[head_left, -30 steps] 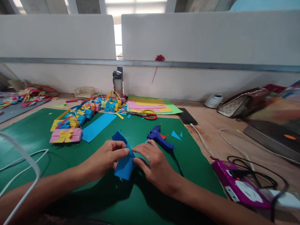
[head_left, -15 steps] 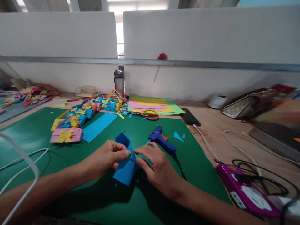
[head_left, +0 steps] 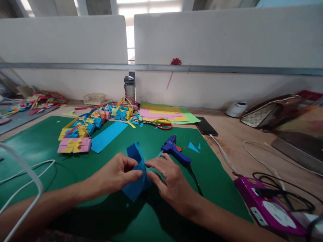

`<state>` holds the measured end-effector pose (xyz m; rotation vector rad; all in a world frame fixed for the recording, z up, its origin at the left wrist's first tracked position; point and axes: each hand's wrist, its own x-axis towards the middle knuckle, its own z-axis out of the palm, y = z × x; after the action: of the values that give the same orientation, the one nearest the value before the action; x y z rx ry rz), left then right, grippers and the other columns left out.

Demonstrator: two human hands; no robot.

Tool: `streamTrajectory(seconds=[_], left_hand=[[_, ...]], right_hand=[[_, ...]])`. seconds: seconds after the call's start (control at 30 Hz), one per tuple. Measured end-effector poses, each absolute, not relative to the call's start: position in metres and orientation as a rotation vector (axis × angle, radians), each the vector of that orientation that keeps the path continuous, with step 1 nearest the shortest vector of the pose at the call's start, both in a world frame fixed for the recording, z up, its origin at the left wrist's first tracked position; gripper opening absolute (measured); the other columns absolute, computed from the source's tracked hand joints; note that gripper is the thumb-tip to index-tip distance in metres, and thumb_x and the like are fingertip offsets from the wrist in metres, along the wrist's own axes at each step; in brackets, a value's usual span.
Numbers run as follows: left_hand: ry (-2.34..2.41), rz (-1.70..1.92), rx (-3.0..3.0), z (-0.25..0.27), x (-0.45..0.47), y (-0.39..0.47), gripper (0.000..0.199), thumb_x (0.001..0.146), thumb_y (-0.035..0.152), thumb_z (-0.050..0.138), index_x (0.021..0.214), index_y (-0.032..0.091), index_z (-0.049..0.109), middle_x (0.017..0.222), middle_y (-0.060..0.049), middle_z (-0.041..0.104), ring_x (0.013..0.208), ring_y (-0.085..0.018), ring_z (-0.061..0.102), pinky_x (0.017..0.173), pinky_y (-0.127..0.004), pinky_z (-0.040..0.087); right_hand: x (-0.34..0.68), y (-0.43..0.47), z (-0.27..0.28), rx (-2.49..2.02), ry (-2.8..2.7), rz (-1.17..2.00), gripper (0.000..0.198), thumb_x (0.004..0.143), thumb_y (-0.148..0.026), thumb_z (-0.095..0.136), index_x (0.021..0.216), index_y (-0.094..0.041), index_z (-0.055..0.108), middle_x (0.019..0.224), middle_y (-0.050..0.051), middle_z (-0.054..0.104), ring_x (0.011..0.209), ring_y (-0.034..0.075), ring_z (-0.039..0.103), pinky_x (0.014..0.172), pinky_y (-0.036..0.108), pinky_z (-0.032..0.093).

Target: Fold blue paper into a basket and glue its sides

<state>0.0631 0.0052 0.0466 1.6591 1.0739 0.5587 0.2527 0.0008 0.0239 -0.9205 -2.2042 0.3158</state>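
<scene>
Between my hands, a folded piece of blue paper [head_left: 135,188] is held up over the green mat [head_left: 83,211]. My left hand [head_left: 121,173] pinches it from the left, thumb in front and fingers behind. From the right, the thumb and index finger of my right hand [head_left: 168,179] pinch its edge. A blue glue gun [head_left: 175,149] lies just beyond my right hand, its black cord trailing toward me. Further left lies a flat blue paper strip [head_left: 108,136], beside a small pink paper basket [head_left: 83,145] with a yellow bow.
Several small paper baskets [head_left: 93,121] stand in a row at the back left. Behind the mat lie scissors [head_left: 164,126], coloured sheets [head_left: 174,114], a bottle [head_left: 129,89] and a phone [head_left: 207,126]. A purple power strip [head_left: 270,208] with cables sits right; a white cable [head_left: 32,174] crosses the left.
My left thumb has slid a little down and right along the blue paper, and the paper's top now stands more open. My right hand keeps its pinch. The view has shifted slightly.
</scene>
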Motion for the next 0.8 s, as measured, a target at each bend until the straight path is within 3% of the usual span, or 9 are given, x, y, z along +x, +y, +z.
streamTrajectory(seconds=[0.27,0.53,0.67,0.8], left_hand=[[1.107,0.839,1.411,0.041,0.06,0.008,0.036,0.077,0.042,0.059,0.06,0.017,0.04,0.057,0.007,0.029,0.049,-0.006,0.023,0.043,-0.018,0.02],[0.963,0.839,0.997,0.039,0.066,0.003,0.031,0.069,0.04,0.072,0.072,0.012,0.058,0.063,-0.001,0.055,0.051,-0.008,0.046,0.052,-0.022,0.04],[0.913,0.853,0.942,0.037,0.068,0.0,0.029,0.069,0.038,0.073,0.069,0.012,0.06,0.059,0.0,0.053,0.048,-0.007,0.043,0.049,-0.02,0.037],[0.919,0.858,0.936,0.034,0.068,-0.001,0.032,0.068,0.037,0.074,0.062,0.014,0.054,0.05,0.006,0.043,0.043,-0.004,0.031,0.046,-0.019,0.03]], right_hand=[[0.254,-0.001,0.029,-0.834,-2.223,0.185,0.015,0.091,-0.026,0.048,0.088,-0.018,0.06,0.083,0.004,0.069,0.082,0.018,0.062,0.092,0.043,0.031],[0.254,0.002,0.027,-0.852,-2.238,0.11,0.008,0.087,-0.02,0.05,0.089,-0.018,0.058,0.086,0.006,0.068,0.083,0.02,0.061,0.092,0.044,0.032],[0.254,0.002,0.027,-0.853,-2.226,0.113,0.009,0.089,-0.022,0.048,0.087,-0.019,0.057,0.083,0.005,0.068,0.08,0.019,0.06,0.091,0.044,0.032],[0.255,0.004,0.027,-0.843,-2.207,0.088,0.013,0.09,-0.022,0.046,0.082,-0.019,0.056,0.079,0.004,0.067,0.076,0.018,0.06,0.091,0.042,0.033]])
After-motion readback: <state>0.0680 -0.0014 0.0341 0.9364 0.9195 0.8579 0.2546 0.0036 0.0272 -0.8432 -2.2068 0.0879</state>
